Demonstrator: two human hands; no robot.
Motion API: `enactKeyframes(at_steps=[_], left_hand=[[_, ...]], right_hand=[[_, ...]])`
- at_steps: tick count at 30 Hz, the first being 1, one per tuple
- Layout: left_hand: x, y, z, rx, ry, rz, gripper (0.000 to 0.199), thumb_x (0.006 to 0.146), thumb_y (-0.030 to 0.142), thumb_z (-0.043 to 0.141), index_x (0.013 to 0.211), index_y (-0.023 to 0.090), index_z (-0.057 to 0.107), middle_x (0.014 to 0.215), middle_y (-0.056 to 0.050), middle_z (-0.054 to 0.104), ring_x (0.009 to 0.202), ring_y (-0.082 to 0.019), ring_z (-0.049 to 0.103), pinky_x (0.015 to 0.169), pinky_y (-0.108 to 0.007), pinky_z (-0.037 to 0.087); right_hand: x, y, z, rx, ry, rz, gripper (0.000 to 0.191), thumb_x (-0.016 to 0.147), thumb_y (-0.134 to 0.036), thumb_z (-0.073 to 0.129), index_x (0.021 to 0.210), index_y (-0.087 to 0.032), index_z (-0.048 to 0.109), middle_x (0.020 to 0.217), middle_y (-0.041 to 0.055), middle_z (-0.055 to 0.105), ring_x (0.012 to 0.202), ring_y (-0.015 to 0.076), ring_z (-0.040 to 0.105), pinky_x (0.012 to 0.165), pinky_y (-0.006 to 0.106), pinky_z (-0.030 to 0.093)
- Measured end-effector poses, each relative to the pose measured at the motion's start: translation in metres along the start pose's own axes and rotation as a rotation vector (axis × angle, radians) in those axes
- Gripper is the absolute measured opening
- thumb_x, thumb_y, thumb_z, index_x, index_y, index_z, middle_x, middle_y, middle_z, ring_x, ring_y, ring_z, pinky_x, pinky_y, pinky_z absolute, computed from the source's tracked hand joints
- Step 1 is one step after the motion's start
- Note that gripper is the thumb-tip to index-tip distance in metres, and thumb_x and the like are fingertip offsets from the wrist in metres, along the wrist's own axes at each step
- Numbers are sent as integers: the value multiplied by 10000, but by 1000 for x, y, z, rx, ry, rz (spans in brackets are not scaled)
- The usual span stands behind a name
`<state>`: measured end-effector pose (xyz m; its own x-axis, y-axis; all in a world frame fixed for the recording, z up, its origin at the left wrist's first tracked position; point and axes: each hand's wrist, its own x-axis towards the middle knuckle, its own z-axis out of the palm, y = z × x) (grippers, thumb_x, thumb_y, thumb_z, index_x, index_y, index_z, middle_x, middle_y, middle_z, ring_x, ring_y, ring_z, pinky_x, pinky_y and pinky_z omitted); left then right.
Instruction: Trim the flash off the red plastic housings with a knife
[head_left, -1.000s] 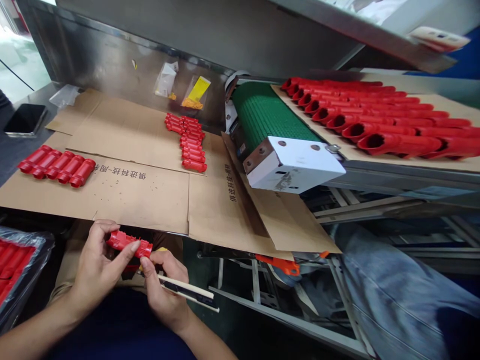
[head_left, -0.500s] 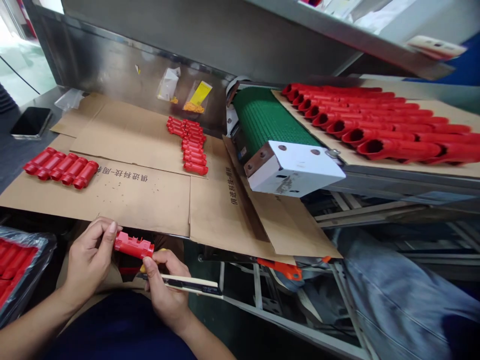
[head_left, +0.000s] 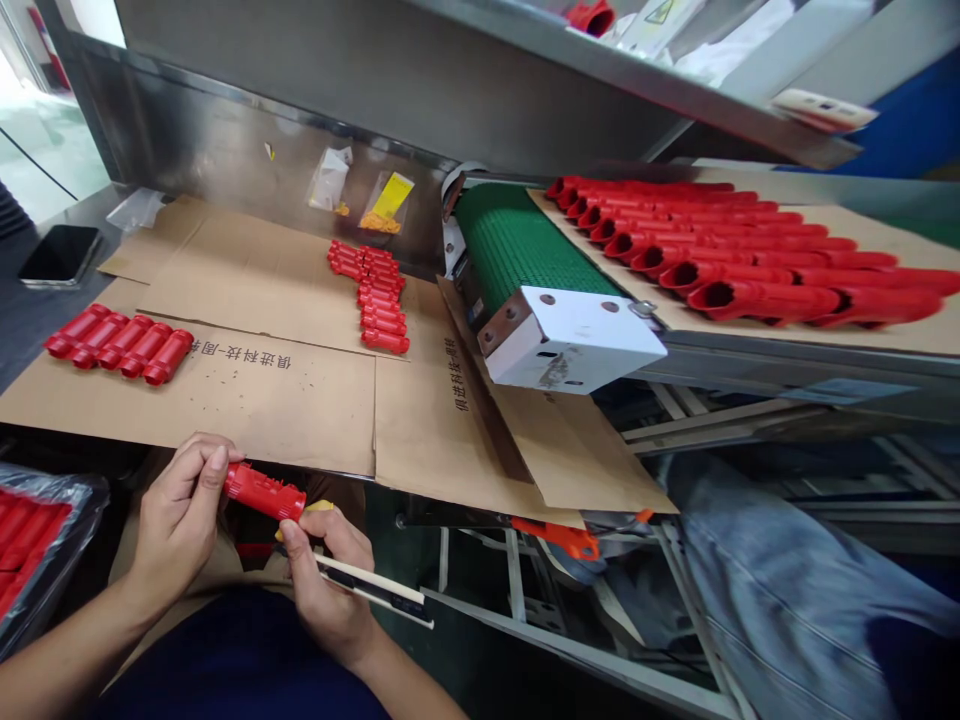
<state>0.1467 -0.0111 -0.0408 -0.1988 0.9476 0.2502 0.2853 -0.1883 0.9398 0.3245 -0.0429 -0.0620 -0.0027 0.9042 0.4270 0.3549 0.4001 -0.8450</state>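
My left hand is closed on one end of a red plastic tube, pinched between thumb and fingers just past the table's near edge. The tube has ribs and small raised parts along its upper side. My right hand is wrapped around a utility knife with a pale body and a dark strip. A yellow part shows by its fingers. The right thumb reaches the tube's other end; the knife's blade is hidden from view.
Red tubes lie on cardboard at left, with a smaller red group farther back. A green conveyor belt and rows of red parts stand at right. A lined crate sits at lower left; another person's leg is at right.
The tube has turned about its length in my left hand, so its raised parts face differently. The knife's rear end has tipped lower. The view has shifted slightly.
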Motion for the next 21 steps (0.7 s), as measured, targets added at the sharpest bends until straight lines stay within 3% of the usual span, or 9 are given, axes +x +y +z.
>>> enactKeyframes(at_steps=[3, 6, 9, 14, 17, 19, 21], left_hand=[[-2, -7, 1, 29, -24, 68, 83, 1006, 318, 704, 1055, 262, 740, 1056, -44, 682, 1017, -232, 664, 866, -327, 525], [-3, -11, 3, 49, -11, 144, 250, 898, 261, 836, 1110, 264, 704, 1078, -35, 643, 998, -222, 648, 831, -309, 524], [-4, -10, 5, 56, -33, 130, 50, 1016, 212, 677, 1032, 258, 688, 1013, -24, 637, 937, -194, 640, 802, -295, 506], [-4, -11, 6, 141, -73, 173, 235, 947, 283, 779, 1158, 225, 693, 1070, -49, 618, 993, -216, 636, 840, -316, 526], [-3, -12, 4, 113, -76, 161, 65, 1026, 251, 676, 1065, 227, 723, 1004, -39, 627, 929, -194, 644, 788, -303, 513], [-3, -11, 4, 105, -73, 158, 134, 1063, 227, 609, 1016, 227, 734, 979, -37, 636, 909, -183, 647, 775, -298, 503], [-4, -10, 6, 135, -67, 158, 119, 1049, 244, 635, 1090, 215, 743, 1012, -47, 640, 944, -191, 648, 806, -304, 510]], right_hand=[[0, -1, 1, -8, 3, -12, 222, 1006, -192, 626, 788, -228, 607, 661, 1, 659, 584, 148, 622, 570, 259, 497], [1, -3, 1, 4, 2, -13, 221, 1004, -182, 624, 790, -228, 598, 654, -5, 650, 569, 139, 608, 556, 250, 479], [1, -3, 2, 18, -3, 6, 220, 1007, -170, 624, 796, -226, 593, 658, -13, 646, 568, 130, 601, 560, 239, 469], [1, -2, 5, -13, 23, -54, 200, 1003, -148, 617, 818, -218, 589, 674, -19, 646, 570, 121, 609, 572, 222, 473], [1, -3, 5, 1, -8, -25, 196, 1004, -150, 634, 822, -214, 600, 684, -22, 674, 567, 112, 625, 574, 206, 475], [1, -4, 5, 7, -7, -25, 192, 1000, -152, 637, 822, -214, 599, 681, -25, 677, 565, 111, 629, 572, 203, 476], [1, -4, 5, -2, 8, -47, 186, 991, -149, 631, 820, -215, 596, 672, -27, 664, 556, 113, 623, 566, 206, 474]])
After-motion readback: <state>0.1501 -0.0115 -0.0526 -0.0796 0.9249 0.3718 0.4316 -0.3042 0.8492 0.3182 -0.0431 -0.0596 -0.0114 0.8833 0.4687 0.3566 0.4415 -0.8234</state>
